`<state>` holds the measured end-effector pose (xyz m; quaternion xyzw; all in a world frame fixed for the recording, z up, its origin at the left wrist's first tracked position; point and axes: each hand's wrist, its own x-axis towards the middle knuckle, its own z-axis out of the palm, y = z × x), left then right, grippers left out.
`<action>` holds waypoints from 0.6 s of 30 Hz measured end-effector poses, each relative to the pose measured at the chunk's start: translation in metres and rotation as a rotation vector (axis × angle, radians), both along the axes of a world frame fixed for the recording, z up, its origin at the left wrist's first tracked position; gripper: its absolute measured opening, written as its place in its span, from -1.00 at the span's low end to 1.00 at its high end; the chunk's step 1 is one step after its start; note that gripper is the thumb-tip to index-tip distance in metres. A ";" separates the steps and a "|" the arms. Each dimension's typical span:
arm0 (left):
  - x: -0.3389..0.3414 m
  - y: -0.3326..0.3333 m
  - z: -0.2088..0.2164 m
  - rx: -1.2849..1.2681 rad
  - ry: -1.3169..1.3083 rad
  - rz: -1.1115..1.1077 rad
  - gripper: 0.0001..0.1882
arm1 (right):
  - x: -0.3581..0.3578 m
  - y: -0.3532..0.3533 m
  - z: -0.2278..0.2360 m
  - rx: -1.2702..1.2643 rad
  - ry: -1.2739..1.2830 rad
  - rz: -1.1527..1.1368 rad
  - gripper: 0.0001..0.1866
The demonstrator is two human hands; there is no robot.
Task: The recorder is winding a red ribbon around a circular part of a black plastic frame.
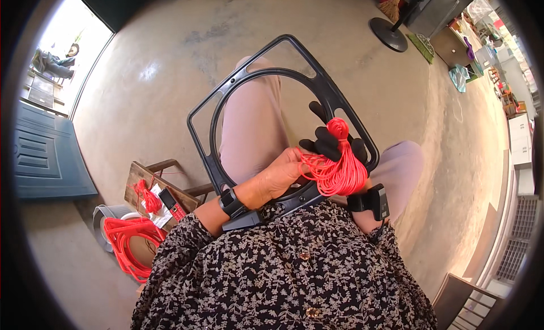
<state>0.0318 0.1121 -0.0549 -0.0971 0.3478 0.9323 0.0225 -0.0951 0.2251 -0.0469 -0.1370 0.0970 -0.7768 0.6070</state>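
A thick looped bundle of red cord (344,176), gathered tight near its top, hangs in front of me. My right hand (327,144), in a black glove, is closed around it from behind; part of that hand is hidden by the cord. At the bundle's left side, my bare left hand (285,174) pinches some of the strands, its fingertips partly covered. Across my lap leans a black frame (335,97), roughly square with rounded corners and a large round opening. Both forearms lie over its near edge.
On my left, a small wooden stool (137,177) bears a smaller hank of red cord (148,198) and a red-and-black phone (171,204). Beside it, a red-wrapped frame (116,239) leans at a grey bucket (101,219). A round black stand base (389,35) is far right.
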 end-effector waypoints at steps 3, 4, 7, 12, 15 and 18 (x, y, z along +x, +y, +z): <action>0.002 -0.005 -0.004 -0.043 -0.120 -0.013 -0.75 | -0.006 -0.004 0.021 0.217 0.239 0.004 -0.28; 0.002 -0.007 -0.005 -0.034 -0.166 -0.017 -0.77 | -0.007 0.004 0.014 0.357 0.237 -0.071 -0.38; -0.002 -0.010 0.017 0.083 -0.163 0.001 -0.83 | -0.021 0.030 -0.015 0.562 0.300 -0.308 -0.54; 0.003 -0.012 0.026 0.013 -0.189 0.006 -0.84 | -0.039 0.094 0.002 0.476 0.238 -0.851 -0.70; 0.002 -0.010 0.031 0.002 -0.238 0.027 -0.84 | -0.057 0.165 0.011 0.243 0.116 -0.734 -0.67; 0.004 -0.012 0.024 0.010 -0.213 0.013 -0.85 | -0.056 0.206 0.021 -0.102 -0.149 -0.647 -0.64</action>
